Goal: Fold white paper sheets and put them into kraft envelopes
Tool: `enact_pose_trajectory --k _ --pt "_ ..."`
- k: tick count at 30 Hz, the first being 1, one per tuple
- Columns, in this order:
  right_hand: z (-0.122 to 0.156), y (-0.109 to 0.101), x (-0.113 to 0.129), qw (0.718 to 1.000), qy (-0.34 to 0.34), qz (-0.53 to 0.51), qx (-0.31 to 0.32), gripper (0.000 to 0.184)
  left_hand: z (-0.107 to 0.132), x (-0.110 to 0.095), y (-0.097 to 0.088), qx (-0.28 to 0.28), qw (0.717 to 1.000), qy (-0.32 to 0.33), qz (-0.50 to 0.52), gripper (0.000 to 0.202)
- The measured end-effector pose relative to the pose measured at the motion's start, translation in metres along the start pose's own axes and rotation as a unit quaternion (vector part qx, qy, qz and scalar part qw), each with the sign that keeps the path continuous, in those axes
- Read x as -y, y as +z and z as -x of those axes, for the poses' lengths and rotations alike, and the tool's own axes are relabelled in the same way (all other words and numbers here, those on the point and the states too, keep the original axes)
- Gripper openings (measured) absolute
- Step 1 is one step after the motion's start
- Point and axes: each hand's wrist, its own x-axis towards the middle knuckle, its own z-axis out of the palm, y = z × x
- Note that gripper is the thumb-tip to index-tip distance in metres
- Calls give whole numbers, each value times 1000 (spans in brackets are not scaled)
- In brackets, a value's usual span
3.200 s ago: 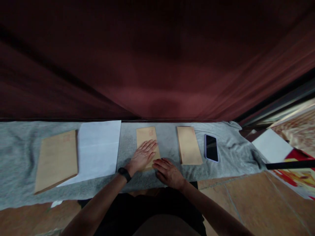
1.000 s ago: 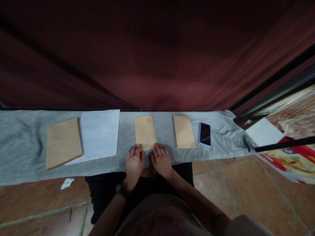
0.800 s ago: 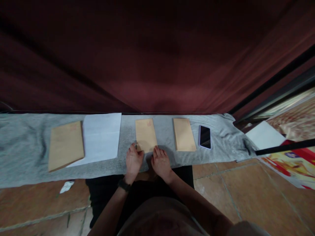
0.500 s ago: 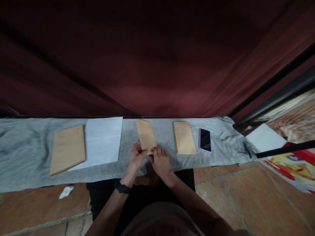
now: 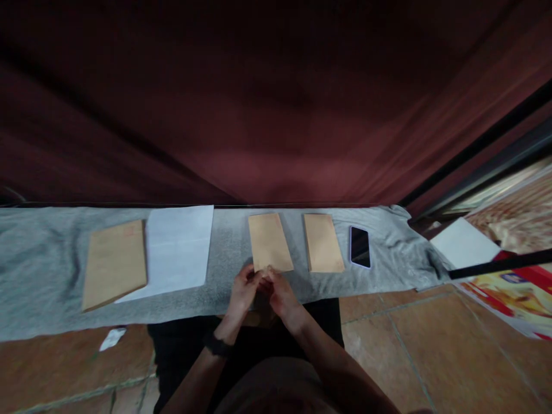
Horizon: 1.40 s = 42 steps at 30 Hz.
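Observation:
A brown paper envelope lies in front of me, its near edge between my two hands. My left hand is closed, with thumb and fingertips pinching the envelope's near left corner. Beside it, my right hand has its fingers curled on the same edge, fingertips almost meeting the left ones. The fingers partly hide that edge. A stack of similar brown envelopes sits to the right. Farther left, a stack of larger brown envelopes overlaps white paper sheets.
Grey cloth covers the narrow surface. A phone lies at the right. Behind rises a dark red curtain-like panel. On the right are a white sheet and a colourful box. A white scrap lies on the tiled floor.
The envelope between my hands has turned from a narrow, tilted view to lying broad and flatter, slightly to the right. My fingertips have come closer together at its near edge.

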Motion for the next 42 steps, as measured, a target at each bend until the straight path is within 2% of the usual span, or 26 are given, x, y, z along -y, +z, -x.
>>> enact_pose_trajectory --k 2,5,9,11,13,14,15,17,19,20,22,24,26,28,30,32,34,37,39,42 --pt "0 2 -1 1000 17 -9 -12 39 -2 4 -4 -6 1000 -19 -22 34" --pt "-1 2 4 998 66 -4 -5 35 -7 4 -10 -10 997 -56 -43 33" --pt "8 -10 10 990 111 38 77 33 -10 6 -19 5 995 -95 -44 35" --pt "14 -21 12 983 88 121 103 35 -8 8 -21 15 992 -115 -43 35" --pt "19 -34 14 963 -3 258 81 35 -6 9 -21 21 990 -132 -42 34" --pt "21 -41 16 935 -76 340 65 34 -5 10 -21 22 989 -138 -42 33" --pt "23 -47 19 891 -158 423 57 34 -5 10 -20 22 989 -142 -42 32" --pt "24 -60 23 769 -291 564 71 35 -4 11 -18 18 988 -150 -44 29" --pt "24 -70 25 658 -354 656 107 41 -3 13 -18 17 987 -150 -57 25" --pt "23 -74 25 620 -365 684 120 44 -2 14 -19 16 987 -141 -75 23" --pt "22 -80 22 578 -373 714 132 49 1 16 -23 -6 983 -100 -155 21" --pt "21 -83 18 566 -376 723 128 52 3 15 -29 -48 960 -42 -272 23" --pt "20 -84 14 565 -380 722 123 53 -1 10 -33 -68 929 31 -363 25" --pt "20 -83 13 569 -384 718 120 52 -16 0 -31 -42 909 132 -392 32" --pt "20 -82 14 573 -386 713 118 52 -43 -10 -25 7 886 251 -389 41" --pt "20 -81 16 577 -386 710 118 52 -78 -17 -15 48 855 317 -407 51" --pt "21 -81 19 581 -383 708 122 53 -113 -20 -5 71 832 331 -439 56" --pt "22 -80 21 593 -373 703 127 54 -154 -17 5 106 814 317 -475 60" --pt "22 -79 23 604 -365 697 130 53 -168 -13 7 128 803 315 -489 60" --pt "22 -78 24 616 -359 688 133 50 -171 -9 7 154 787 331 -498 59"
